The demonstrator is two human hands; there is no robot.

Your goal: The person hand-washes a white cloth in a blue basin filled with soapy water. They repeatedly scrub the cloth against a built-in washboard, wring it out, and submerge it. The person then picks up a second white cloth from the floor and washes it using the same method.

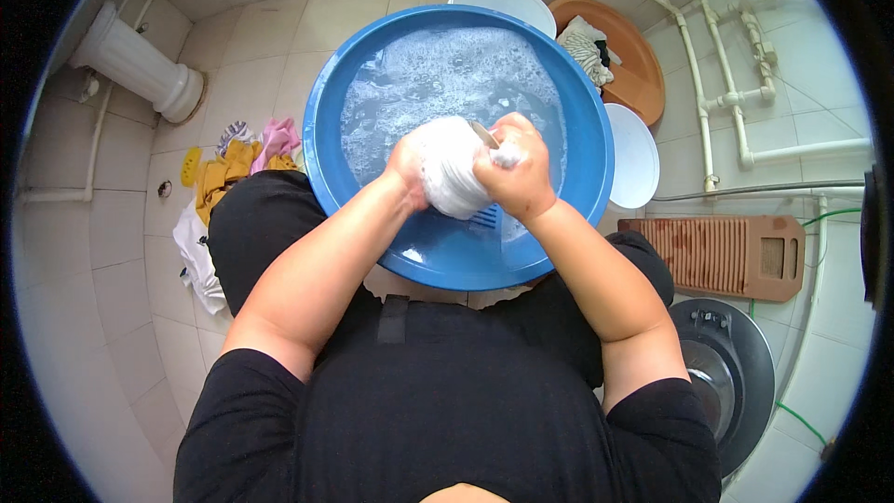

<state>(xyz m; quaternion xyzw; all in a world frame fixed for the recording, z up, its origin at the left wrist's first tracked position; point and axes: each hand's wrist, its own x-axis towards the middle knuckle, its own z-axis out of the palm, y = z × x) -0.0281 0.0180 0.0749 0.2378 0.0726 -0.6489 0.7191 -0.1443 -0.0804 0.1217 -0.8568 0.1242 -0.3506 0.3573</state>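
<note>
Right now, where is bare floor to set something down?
Bare tiles lie between the white pedestal and the blue basin. It is crowded right of the basin: brown tub, white bowl, washboard.

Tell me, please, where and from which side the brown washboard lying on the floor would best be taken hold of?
Probably at the washboard's plain right end, beside the small rectangular cut-out, coming from above. It lies flat on the tiles, and that end is smooth rather than ribbed. Both hands are busy: left hand and right hand wring a white cloth over the blue basin.
</note>
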